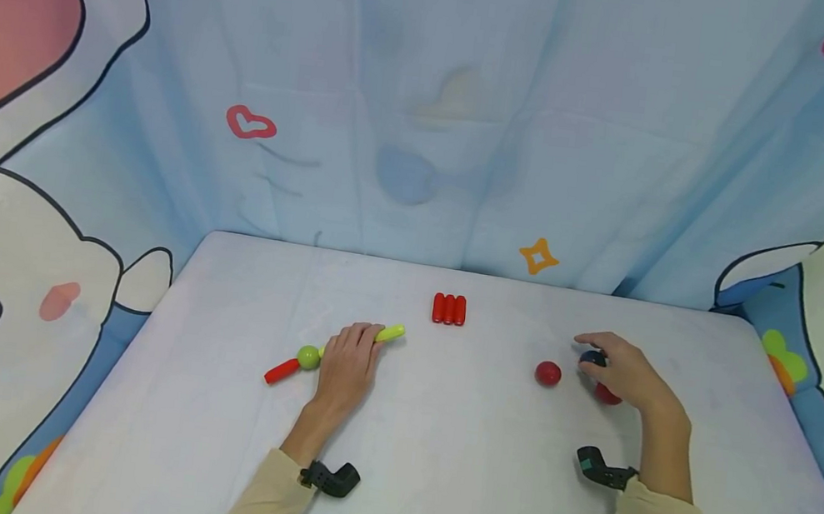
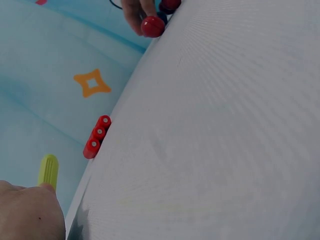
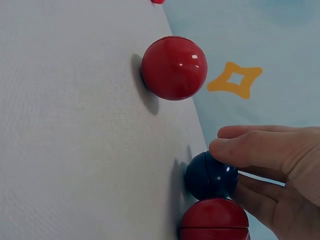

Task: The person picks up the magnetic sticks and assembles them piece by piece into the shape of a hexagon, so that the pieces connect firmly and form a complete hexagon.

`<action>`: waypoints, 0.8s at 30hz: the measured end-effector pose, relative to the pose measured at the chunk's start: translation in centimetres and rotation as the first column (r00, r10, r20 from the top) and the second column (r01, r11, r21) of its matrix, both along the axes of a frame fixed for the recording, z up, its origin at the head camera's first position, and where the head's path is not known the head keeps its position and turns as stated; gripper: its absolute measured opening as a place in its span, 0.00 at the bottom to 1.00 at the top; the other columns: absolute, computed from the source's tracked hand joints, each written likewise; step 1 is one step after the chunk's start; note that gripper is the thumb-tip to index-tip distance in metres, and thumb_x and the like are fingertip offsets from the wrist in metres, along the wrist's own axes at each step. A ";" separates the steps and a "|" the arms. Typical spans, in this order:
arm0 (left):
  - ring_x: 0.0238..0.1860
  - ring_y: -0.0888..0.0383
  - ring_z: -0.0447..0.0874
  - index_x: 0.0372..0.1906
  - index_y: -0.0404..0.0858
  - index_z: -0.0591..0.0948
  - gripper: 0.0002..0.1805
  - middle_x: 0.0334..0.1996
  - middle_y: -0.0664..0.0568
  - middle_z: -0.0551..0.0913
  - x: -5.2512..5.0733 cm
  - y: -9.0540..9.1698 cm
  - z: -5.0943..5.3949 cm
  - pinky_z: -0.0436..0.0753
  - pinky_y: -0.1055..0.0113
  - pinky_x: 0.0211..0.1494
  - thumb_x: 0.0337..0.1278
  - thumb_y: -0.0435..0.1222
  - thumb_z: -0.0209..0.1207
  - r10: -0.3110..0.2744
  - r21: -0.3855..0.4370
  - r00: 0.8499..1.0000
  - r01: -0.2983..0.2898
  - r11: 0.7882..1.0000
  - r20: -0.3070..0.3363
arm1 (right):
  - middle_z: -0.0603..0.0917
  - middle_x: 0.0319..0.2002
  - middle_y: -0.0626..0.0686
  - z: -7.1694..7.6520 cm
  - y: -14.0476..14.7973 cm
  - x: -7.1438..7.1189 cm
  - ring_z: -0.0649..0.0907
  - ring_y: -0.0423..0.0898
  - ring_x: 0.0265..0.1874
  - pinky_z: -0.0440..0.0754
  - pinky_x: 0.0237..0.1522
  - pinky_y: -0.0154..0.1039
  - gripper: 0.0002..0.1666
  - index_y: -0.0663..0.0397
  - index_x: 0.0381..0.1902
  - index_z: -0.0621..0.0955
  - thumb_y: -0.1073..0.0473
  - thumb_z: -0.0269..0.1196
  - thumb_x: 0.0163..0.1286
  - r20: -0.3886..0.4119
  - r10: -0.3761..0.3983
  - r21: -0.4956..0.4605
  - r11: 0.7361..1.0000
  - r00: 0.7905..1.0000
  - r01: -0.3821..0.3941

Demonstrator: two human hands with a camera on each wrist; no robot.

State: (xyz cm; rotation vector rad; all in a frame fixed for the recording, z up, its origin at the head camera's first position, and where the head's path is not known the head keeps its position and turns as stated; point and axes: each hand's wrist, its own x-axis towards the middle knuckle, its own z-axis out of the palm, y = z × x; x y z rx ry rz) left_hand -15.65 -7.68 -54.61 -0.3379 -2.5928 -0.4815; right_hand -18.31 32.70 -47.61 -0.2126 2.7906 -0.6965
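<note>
My left hand (image 1: 349, 368) grips a yellow-green toy stick (image 1: 390, 333), its tip showing past the fingers in the left wrist view. At the stick's lower left end sits a green ball (image 1: 308, 357), and a red stick (image 1: 283, 372) joins that ball's other side. The rest of the yellow-green stick is hidden under the hand. On the right side, my right hand (image 1: 629, 372) holds a dark blue ball (image 3: 211, 175) between thumb and fingers. A red ball (image 3: 214, 220) touches the blue one, partly covered by the hand in the head view. Another red ball (image 1: 548, 373) lies apart, to the left.
Three red sticks (image 1: 449, 309) stand side by side near the back of the white table (image 1: 451, 462). Behind its far edge hangs a blue curtain (image 1: 405, 181) with cartoon prints. A dark wrist camera (image 1: 332, 479) is strapped to the left wrist, another (image 1: 602, 470) to the right.
</note>
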 end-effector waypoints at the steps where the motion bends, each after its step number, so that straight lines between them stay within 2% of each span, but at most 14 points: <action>1: 0.49 0.54 0.79 0.54 0.43 0.78 0.14 0.46 0.50 0.82 0.0 0.0 0.0 0.77 0.61 0.49 0.68 0.41 0.55 0.000 0.001 1.000 0.000 1.000 0.000 | 0.67 0.64 0.72 0.0 0.0 0.0 0.64 0.71 0.65 0.64 0.62 0.69 0.28 0.65 0.64 0.70 0.62 0.60 0.68 -0.006 0.005 0.004 1.000 1.000 -0.005; 12: 0.50 0.54 0.79 0.56 0.44 0.77 0.15 0.47 0.51 0.82 0.0 0.0 -0.1 0.78 0.61 0.50 0.68 0.41 0.54 0.005 -0.003 1.000 -0.005 1.000 0.028 | 0.71 0.62 0.72 -0.5 -0.2 -0.2 0.68 0.71 0.63 0.66 0.62 0.67 0.26 0.68 0.61 0.72 0.61 0.60 0.68 -0.037 -0.007 0.022 1.000 0.999 0.007; 20: 0.49 0.54 0.79 0.55 0.43 0.78 0.15 0.46 0.51 0.82 0.0 0.0 -0.1 0.78 0.62 0.49 0.67 0.41 0.56 0.007 -0.005 1.000 -0.007 1.000 0.007 | 0.72 0.61 0.73 -0.3 -0.1 -0.2 0.68 0.71 0.62 0.66 0.61 0.67 0.27 0.69 0.60 0.73 0.59 0.61 0.68 -0.025 -0.015 0.036 0.999 1.000 0.015; 24: 0.49 0.54 0.79 0.55 0.43 0.77 0.15 0.46 0.51 0.82 0.0 0.0 0.0 0.78 0.62 0.50 0.68 0.41 0.55 0.007 -0.008 1.000 -0.007 1.000 0.019 | 0.72 0.61 0.73 -0.3 -0.2 -0.2 0.68 0.71 0.62 0.66 0.61 0.68 0.27 0.68 0.60 0.73 0.59 0.61 0.68 -0.013 -0.009 0.053 0.999 1.000 0.010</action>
